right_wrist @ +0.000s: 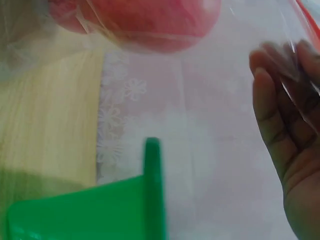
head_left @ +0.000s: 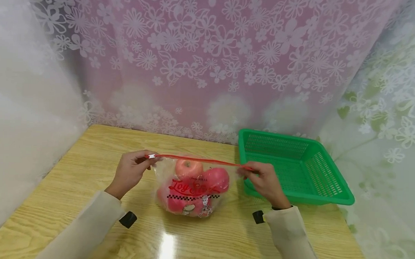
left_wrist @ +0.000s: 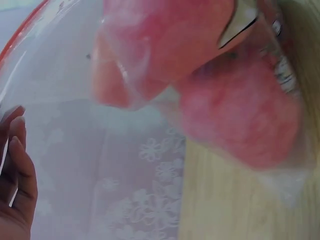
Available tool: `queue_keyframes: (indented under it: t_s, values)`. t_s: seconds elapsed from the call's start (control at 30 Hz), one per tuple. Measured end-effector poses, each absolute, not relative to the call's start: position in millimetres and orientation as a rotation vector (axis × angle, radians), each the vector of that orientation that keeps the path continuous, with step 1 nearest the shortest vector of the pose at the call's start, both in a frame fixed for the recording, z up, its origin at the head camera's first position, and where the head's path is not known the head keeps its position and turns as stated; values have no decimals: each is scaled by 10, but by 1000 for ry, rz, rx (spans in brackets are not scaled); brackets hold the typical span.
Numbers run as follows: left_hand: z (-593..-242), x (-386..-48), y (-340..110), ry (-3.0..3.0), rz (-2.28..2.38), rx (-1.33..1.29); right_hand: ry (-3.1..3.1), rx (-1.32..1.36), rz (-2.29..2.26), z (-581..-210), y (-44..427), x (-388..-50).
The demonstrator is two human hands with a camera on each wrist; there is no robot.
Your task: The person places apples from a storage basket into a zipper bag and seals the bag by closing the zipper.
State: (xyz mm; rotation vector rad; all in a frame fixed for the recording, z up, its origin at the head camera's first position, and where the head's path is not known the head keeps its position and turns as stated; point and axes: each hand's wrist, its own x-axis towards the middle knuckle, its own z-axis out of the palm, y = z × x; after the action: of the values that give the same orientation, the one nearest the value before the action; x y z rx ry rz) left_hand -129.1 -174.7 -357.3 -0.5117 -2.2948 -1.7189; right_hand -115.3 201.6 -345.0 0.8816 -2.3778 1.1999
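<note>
A clear zip bag (head_left: 195, 197) with red print and a red zip strip hangs between both hands, several red apples (head_left: 189, 169) inside it. At the strip's left end, near a white slider (head_left: 151, 156), my left hand (head_left: 132, 170) pinches the bag. My right hand (head_left: 263, 181) pinches the strip's right end. The strip is stretched nearly straight. In the left wrist view, apples (left_wrist: 240, 110) press against the film beyond the left fingers (left_wrist: 22, 170). The right wrist view has an apple (right_wrist: 155, 22) in the film and the right hand (right_wrist: 290, 95) at the bag's edge.
A green plastic basket (head_left: 328, 200) stands on the right of the wooden table (head_left: 100, 148), just beyond the right hand. A pink flowered curtain (head_left: 213, 68) hangs behind the table, with pale cloth (head_left: 392, 151) at the right side.
</note>
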Motion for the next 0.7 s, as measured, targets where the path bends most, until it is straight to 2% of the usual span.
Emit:
queue_keyframes:
  t_s: [0.27, 0.47, 0.7]
  values:
    - [-3307, -1128, -1905, -2425, -1743, -653, -2487, 1115, 1329, -3211, 2093, -1035]
    - [-3396, -1324, -1886, -2591, -1914, -492, -2828, 852, 1360, -3142, 2083, -1217]
    - [-3638, -1761, -1783, -2633, -1839, -358, -3035, 664, 855, -3187, 1968, -1680]
